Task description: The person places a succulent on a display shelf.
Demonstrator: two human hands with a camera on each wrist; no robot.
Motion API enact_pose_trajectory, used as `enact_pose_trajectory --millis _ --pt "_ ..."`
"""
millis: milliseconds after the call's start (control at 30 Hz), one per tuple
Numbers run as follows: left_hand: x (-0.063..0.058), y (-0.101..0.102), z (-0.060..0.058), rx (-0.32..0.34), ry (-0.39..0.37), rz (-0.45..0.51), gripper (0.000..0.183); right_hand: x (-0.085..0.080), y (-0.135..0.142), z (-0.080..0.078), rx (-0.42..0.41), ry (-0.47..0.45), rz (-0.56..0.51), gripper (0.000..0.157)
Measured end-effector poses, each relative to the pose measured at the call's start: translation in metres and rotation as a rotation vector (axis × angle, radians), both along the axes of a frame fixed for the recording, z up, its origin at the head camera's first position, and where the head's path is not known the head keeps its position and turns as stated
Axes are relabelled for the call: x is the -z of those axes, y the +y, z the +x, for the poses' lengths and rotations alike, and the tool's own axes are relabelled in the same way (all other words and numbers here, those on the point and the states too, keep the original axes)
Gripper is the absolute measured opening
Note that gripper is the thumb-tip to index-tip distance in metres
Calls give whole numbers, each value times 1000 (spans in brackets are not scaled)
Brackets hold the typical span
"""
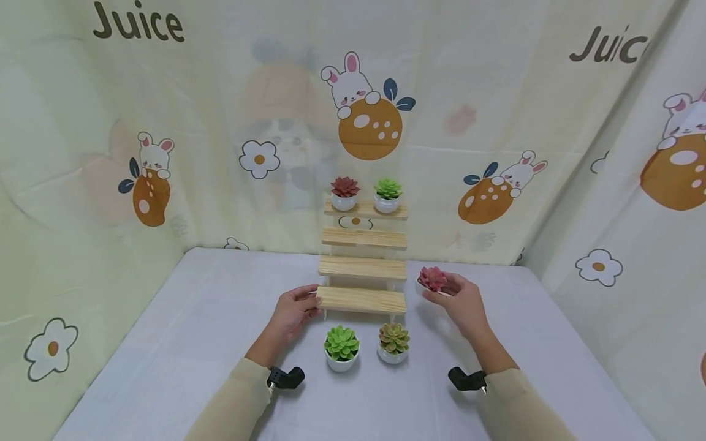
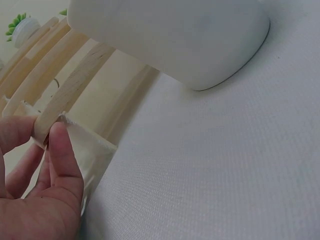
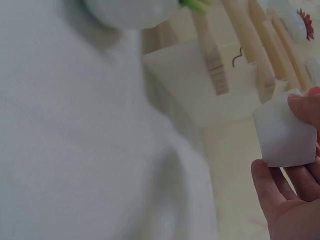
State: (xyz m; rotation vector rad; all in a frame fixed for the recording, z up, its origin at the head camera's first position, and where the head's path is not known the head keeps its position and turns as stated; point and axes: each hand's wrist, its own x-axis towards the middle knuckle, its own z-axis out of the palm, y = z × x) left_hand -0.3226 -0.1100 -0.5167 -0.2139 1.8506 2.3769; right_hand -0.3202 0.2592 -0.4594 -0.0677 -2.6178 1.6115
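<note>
A small four-step wooden rack point(image 1: 361, 300) stands at the middle of the table. My left hand point(image 1: 295, 312) pinches the left end of its lowest board point(image 2: 75, 85), thumb and fingers on either face. To the right of the rack my right hand point(image 1: 463, 303) holds a pink-red succulent point(image 1: 432, 279) by its white pot point(image 3: 285, 132), raised off the table. On the top board sit a dark red succulent point(image 1: 344, 191) at left and a green one point(image 1: 388, 193) at right, both in white pots.
In front of the rack stand a bright green succulent point(image 1: 341, 346) and a brownish-green succulent point(image 1: 394, 340), each in a white pot. A white cloth covers the table point(image 1: 231, 294). Behind hangs a printed curtain point(image 1: 220, 92) with rabbits and flowers.
</note>
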Motion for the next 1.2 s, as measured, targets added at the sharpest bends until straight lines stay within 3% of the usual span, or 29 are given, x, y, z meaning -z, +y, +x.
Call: enact_pose_trajectory --millis 400,633,1200 --pt "0 0 0 -3 6 11 42 -31 -22 -12 -62 109 -73 74" --pt "0 0 0 -2 3 8 41 -52 -47 -19 -104 109 -107 71" --pt "2 -1 -1 13 9 3 41 -74 -103 -52 -245 152 -266 60"
